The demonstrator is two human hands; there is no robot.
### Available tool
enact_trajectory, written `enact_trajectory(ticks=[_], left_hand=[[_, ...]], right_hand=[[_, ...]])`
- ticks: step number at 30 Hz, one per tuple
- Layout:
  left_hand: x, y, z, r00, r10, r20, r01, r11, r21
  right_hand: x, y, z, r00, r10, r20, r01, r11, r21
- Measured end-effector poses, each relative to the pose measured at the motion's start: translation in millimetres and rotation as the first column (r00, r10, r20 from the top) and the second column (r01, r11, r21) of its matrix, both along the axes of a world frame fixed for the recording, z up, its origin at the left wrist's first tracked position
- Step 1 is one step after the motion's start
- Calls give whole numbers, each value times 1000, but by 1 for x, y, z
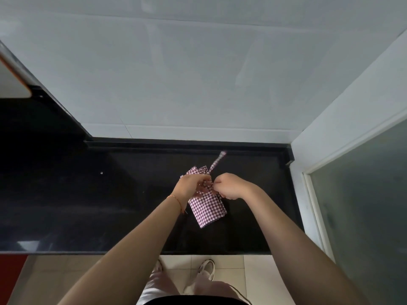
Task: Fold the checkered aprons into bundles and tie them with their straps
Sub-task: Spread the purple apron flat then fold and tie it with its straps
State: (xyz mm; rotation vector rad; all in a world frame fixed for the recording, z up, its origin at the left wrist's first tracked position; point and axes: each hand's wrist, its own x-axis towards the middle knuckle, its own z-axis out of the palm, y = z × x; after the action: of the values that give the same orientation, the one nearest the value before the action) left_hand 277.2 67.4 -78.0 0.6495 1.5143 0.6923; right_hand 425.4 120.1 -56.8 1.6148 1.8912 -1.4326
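A purple-and-white checkered apron [208,209] lies folded into a narrow bundle on the black countertop [110,194]. My left hand [192,186] grips the bundle's middle from the left, fingers curled over it. My right hand [229,186] pinches a strap at the bundle's middle from the right. One loose strap end [218,161] sticks up and away toward the back wall. The fabric under both hands is hidden.
The countertop's front edge runs just above my feet. A white tiled wall [198,73] rises behind it. A frosted glass door [363,194] and white frame close off the right side. A dark cabinet or hood [33,119] overhangs at the left.
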Motion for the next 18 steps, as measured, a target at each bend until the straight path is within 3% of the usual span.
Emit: enact_trajectory(ticks=[2, 6, 9, 12, 14, 18], left_hand=[[1, -4, -1, 997, -74, -35, 75, 996, 52], [8, -10, -8, 908, -314, -279, 359, 924, 130], [13, -8, -15, 890, -282, -358, 344, 931, 120], [9, -10, -18, 889, -264, -373, 329, 937, 120], [5, -11, -19, 870, -286, -402, 349, 933, 91], [4, -11, -12, 893, -276, -356, 324, 942, 82]], right_hand=[[2, 0, 4, 999, 34, -4, -34, 999, 18], [-1, 0, 14, 993, 87, -77, -72, 982, 176], [-8, -1, 18, 988, 88, -124, -62, 978, 201], [-5, -1, 11, 977, -39, -208, 90, 966, 243], [1, -2, 4, 984, -9, -178, 62, 955, 292], [6, -6, -7, 994, 63, -95, -38, 970, 241]])
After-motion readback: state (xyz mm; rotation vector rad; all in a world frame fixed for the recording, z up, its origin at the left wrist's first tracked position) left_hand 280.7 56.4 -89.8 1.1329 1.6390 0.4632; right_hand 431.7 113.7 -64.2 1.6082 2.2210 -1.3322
